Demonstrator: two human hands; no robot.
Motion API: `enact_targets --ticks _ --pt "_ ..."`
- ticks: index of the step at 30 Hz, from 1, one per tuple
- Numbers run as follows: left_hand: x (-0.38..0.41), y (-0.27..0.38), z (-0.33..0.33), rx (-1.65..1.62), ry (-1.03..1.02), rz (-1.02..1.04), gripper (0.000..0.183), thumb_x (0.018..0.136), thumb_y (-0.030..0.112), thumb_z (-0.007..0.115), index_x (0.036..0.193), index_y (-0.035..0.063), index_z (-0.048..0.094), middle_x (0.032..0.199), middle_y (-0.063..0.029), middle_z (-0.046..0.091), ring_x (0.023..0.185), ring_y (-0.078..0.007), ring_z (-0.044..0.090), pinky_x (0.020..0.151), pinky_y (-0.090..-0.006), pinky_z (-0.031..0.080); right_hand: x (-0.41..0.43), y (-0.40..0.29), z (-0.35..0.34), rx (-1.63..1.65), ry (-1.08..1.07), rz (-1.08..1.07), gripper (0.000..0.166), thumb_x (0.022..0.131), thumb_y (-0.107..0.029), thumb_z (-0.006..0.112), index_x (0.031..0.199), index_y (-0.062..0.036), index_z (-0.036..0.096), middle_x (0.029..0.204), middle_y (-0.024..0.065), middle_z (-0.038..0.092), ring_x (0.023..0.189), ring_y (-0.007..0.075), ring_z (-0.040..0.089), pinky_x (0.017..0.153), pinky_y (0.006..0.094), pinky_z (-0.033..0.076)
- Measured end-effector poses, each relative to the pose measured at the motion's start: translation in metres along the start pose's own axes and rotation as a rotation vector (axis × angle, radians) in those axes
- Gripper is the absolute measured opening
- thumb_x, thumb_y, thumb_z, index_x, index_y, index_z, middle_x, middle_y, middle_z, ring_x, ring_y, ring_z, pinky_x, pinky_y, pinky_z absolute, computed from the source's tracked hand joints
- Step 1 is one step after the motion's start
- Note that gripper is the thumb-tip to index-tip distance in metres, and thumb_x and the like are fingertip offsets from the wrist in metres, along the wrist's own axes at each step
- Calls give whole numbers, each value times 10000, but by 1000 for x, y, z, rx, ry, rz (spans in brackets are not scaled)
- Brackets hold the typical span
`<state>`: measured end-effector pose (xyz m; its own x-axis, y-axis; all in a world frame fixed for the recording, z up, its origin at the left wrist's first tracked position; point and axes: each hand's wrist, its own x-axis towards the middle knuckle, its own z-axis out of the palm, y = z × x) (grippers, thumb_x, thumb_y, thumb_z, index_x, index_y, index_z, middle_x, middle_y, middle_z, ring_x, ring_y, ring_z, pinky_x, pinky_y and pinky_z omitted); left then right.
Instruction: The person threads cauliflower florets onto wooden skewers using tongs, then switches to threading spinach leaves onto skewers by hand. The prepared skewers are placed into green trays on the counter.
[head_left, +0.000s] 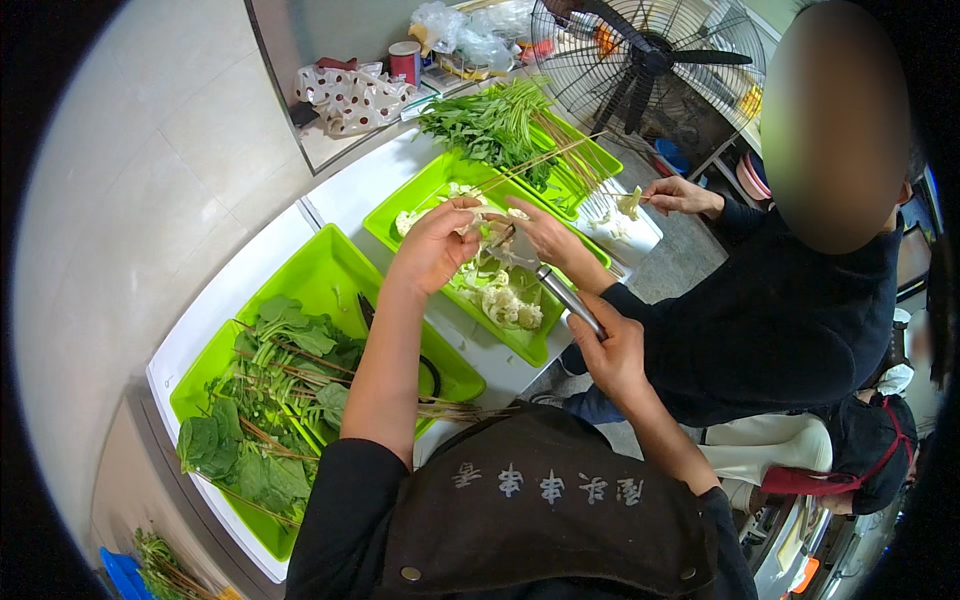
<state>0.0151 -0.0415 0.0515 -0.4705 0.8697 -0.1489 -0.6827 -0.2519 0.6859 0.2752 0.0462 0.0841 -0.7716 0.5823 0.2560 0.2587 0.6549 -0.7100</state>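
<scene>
My right hand (611, 341) is closed around the metal handle of a peeler or knife (571, 301), whose far end reaches over a green plastic tray (536, 349). Opposite it, my left hand (439, 244) has its fingers pinched on a pale piece of cauliflower (487, 214). Cauliflower florets (510, 304) and trimmings lie in the tray beneath both hands. Beside my hands is a co-worker's hand (551, 236) over the same tray. That person's other hand (679, 196) holds a skewer with a floret (630, 202) on it.
Left of me, green trays (322, 255) hold skewered leafy greens (281, 420) and black-handled scissors (431, 375). Farther back are a tray of skewered greens (487, 124), a white container (645, 236) and a large fan (652, 64). The co-worker (750, 322) stands close at right; another person (874, 442) is behind.
</scene>
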Motion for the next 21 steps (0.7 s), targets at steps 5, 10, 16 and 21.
enact_targets --ticks 5,10,16,21 --pt "-7 1 0 299 -8 -1 255 926 332 537 948 78 556 757 -42 578 550 -112 490 480 -219 372 5 7 -1 -167 79 -215 274 859 -106 649 1115 -7 638 736 173 631 594 235 618 560 310 469" --pt "-7 -13 18 382 165 66 277 917 352 549 937 77 571 815 -21 587 548 -122 507 484 -254 414 14 1 2 -217 34 -214 372 832 -180 675 1185 -81 611 900 175 667 729 345 661 626 390 522" --pt "-8 -11 23 232 147 121 233 901 321 577 940 91 575 850 -7 583 681 -119 564 522 -271 442 17 -2 5 -156 9 -139 310 849 -169 671 1140 -71 633 777 169 624 635 314 633 579 352 490" --pt "1 -14 10 268 200 151 194 875 288 606 885 101 556 837 -13 589 648 -114 562 512 -264 451 15 -10 5 -144 -6 -123 267 853 -144 661 1104 -57 644 669 166 592 562 289 615 550 333 473"
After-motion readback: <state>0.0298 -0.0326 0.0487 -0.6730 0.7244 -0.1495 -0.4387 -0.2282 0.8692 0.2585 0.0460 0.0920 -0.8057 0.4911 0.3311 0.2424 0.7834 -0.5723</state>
